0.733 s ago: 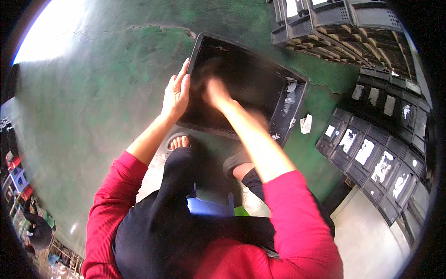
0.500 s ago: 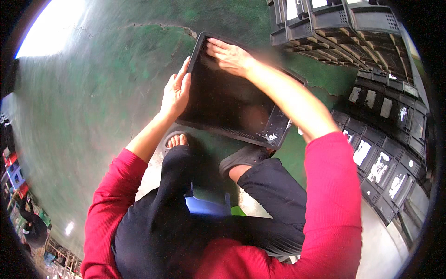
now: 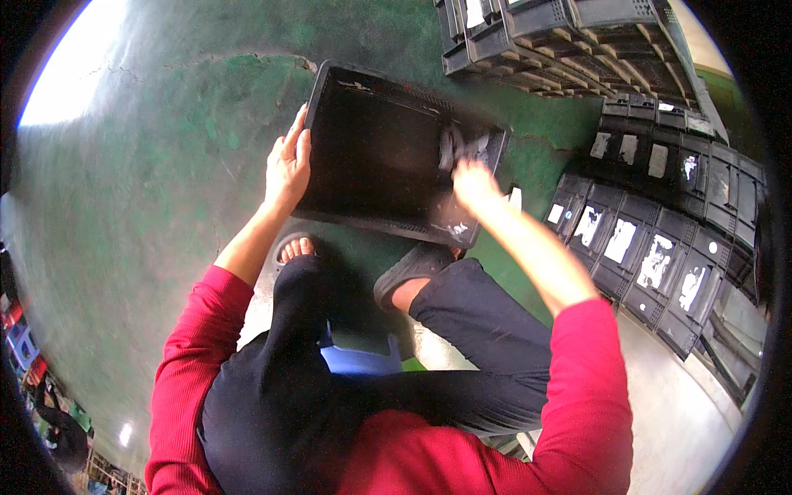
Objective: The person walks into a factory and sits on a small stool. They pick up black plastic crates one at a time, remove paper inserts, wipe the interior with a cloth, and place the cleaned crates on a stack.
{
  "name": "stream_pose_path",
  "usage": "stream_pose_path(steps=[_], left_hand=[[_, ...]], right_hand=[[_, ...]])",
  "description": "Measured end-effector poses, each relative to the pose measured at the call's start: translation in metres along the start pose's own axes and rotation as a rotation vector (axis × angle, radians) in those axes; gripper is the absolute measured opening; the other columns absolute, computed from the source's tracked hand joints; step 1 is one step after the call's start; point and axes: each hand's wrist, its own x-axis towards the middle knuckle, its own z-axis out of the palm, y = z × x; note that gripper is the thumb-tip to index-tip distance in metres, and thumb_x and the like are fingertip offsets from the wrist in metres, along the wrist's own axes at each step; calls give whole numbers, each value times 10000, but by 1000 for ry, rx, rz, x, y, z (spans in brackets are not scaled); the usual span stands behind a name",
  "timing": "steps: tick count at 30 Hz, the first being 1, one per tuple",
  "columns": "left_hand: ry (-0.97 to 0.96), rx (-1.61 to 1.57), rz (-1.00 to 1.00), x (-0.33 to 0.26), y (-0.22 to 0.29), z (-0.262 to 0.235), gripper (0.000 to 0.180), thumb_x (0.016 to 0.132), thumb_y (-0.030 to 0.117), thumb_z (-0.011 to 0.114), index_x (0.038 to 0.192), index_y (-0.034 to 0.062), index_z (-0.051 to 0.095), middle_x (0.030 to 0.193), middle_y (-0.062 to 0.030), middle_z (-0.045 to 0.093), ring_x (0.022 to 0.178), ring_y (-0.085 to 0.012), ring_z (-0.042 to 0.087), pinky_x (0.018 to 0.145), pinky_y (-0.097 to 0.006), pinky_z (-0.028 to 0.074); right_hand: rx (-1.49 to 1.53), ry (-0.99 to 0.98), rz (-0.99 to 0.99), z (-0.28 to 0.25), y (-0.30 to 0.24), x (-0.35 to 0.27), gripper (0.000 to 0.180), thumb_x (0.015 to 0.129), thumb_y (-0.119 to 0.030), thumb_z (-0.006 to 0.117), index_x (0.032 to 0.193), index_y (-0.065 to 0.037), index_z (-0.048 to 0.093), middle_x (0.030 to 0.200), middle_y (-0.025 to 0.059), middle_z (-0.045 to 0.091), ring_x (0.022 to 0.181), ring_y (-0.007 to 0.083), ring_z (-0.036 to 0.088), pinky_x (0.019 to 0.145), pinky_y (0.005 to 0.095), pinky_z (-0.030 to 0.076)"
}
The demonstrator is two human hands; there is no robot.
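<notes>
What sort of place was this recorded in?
Probably a workshop or storage area: there are many black crates lined up and stacked on the right, a worn, cracked green floor, and an open black bin being handled.

Flr (image 3: 165, 190) is green, worn & patchy, w/ a crack (image 3: 247, 58) at 11 o'clock. Strong white glare (image 3: 66, 82) at 10, plus a small bright spot (image 3: 125, 433) nr 8. Tall blk crate stack (image 3: 569, 49) at 1 o'clock, ribbed side showing; more blk crates (image 3: 652, 239) at 3, w/ torn white labels (image 3: 620, 239). Pale, smooth surface (image 3: 660, 396) at 4. Yellowish strip (image 3: 701, 41) at 2, prob. wall. Red & blue clutter (image 3: 23, 346) btwn 8 & 9, too small to ID.
</notes>
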Motion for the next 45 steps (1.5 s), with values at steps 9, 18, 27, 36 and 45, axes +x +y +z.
stream_pose_path(steps=[9,18,27,36,45], left_hand=[[-20,84,-3,1,3,-2,432,959,271,423,1390,269,391,772,-192,525,721,-334,547,733,-411,453],[-7,102,-1,2,6,-2,424,962,254,423,1385,245,405,780,-174,529,719,-289,531,738,-366,449],[-20,76,-13,-1,8,-2,429,950,253,439,1379,262,414,793,-198,535,740,-337,548,752,-404,450],[-19,88,25,0,2,-1,428,957,279,422,1385,271,399,806,-215,547,760,-368,563,749,-423,454],[-17,92,23,1,5,-3,428,962,302,408,1388,269,392,818,-212,558,793,-367,577,770,-427,458]], right_hand=[[930,-81,-466,-62,32,-20,289,818,-87,571,1092,-121,657,1240,164,560,1179,321,502,1000,396,397],[1080,573,249,-60,-133,77,547,932,-139,373,1440,-36,195,1510,215,79,1393,352,122,1141,426,149],[356,544,275,20,-25,41,350,860,-142,469,1177,-23,556,1202,211,561,1135,301,545,947,386,458],[971,309,105,-103,24,-78,267,746,-230,703,878,1,675,1177,144,604,959,278,632,784,350,514],[822,339,192,-105,61,-78,370,803,-62,602,1170,-38,565,1119,161,603,993,289,598,868,345,471]])
